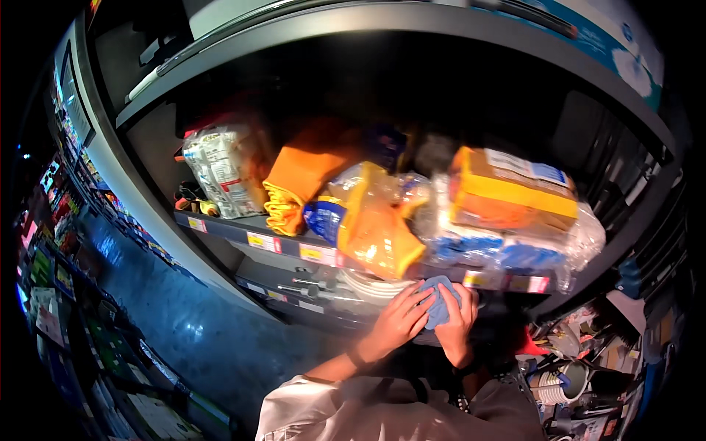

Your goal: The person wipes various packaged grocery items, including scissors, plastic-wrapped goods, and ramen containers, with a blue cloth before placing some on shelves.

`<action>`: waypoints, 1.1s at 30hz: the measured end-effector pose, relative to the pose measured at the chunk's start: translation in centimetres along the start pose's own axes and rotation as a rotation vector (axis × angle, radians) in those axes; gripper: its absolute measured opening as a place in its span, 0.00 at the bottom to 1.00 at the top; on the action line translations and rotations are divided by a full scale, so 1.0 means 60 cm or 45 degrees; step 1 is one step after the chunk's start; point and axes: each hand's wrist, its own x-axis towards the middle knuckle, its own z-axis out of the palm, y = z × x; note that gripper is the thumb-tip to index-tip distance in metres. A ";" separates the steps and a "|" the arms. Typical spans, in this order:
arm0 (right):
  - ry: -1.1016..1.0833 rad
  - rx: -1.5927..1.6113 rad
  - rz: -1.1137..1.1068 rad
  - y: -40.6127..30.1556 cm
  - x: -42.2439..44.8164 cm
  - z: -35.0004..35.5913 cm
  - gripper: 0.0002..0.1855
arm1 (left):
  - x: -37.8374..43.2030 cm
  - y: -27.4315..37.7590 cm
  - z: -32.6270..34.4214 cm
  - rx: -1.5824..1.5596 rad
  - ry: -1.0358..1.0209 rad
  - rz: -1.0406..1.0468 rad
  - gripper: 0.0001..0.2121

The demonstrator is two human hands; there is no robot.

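Note:
Between my two hands is a folded blue cloth [439, 303], held in front of the shelf's edge. My left hand [401, 314] grips it from the left with the fingers laid across it. From the right, my right hand [458, 317] presses its fingers onto the same cloth. Just above the hands, a clear and yellow plastic package with orange contents [380, 231] hangs over the shelf lip. Left of it lies a stack of folded orange cloths [309, 171]. A carton with a yellow band [515, 190] rests on plastic-wrapped blue and white packs [474, 248].
A plastic-wrapped bundle [226, 171] stands at the shelf's left end. Price labels line the shelf edge [281, 242]. Coiled white hose-like rings [375, 286] sit on the lower shelf. Stacked white buckets [562, 383] and clutter are at right. An aisle floor [182, 314] runs along the left.

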 end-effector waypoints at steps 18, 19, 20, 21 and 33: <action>-0.285 0.076 -0.144 -0.342 0.090 0.333 0.29 | -0.134 -0.260 -0.354 0.201 0.293 -0.322 0.17; -0.311 0.099 -0.134 -0.335 0.095 0.331 0.28 | -0.129 -0.259 -0.353 0.170 0.258 -0.293 0.17; -0.310 0.091 -0.140 -0.319 0.085 0.328 0.28 | -0.123 -0.257 -0.349 0.139 0.221 -0.264 0.18; -0.323 -0.023 -0.156 -0.292 0.063 0.321 0.26 | -0.115 -0.254 -0.340 0.116 0.182 -0.239 0.18; -0.296 -0.037 -0.159 -0.222 0.046 0.235 0.26 | -0.009 -0.233 -0.397 0.070 0.161 -0.166 0.16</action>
